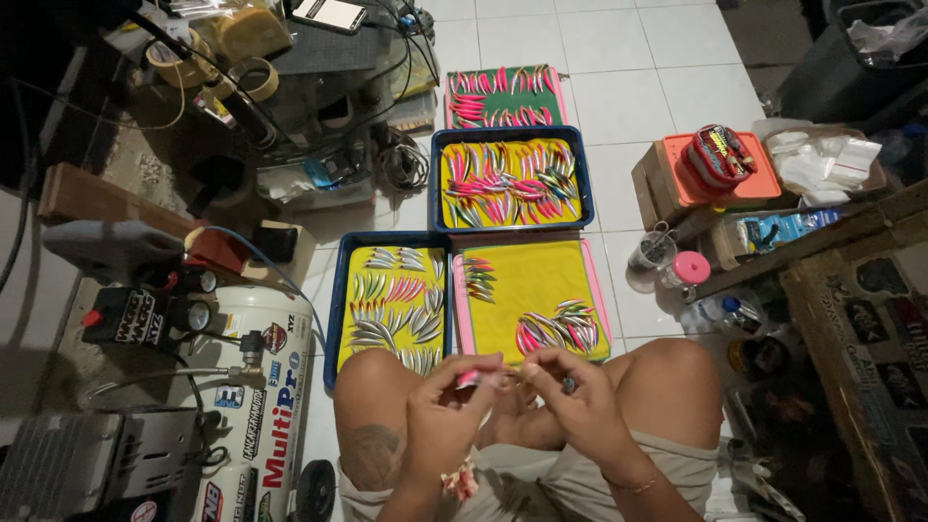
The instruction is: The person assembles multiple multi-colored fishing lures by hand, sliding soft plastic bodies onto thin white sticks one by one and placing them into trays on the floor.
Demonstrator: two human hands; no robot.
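The left hand [440,416] and right hand [580,401] met above the person's crossed legs, fingertips pinched together on a small pink fishing lure [480,378] held between them. Just beyond the hands lay a pink-rimmed tray [462,324] with a yellow liner and a few lures. Left of that tray sat a blue tray [332,319] of silvery lures. Farther from the hands, another blue tray [509,134] held bright lures. Off to the left hand's side stood a white air compressor [256,406] on the floor.

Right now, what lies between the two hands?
In the head view, a small pink fishing lure spans the gap, pinched by the left hand and the right hand.
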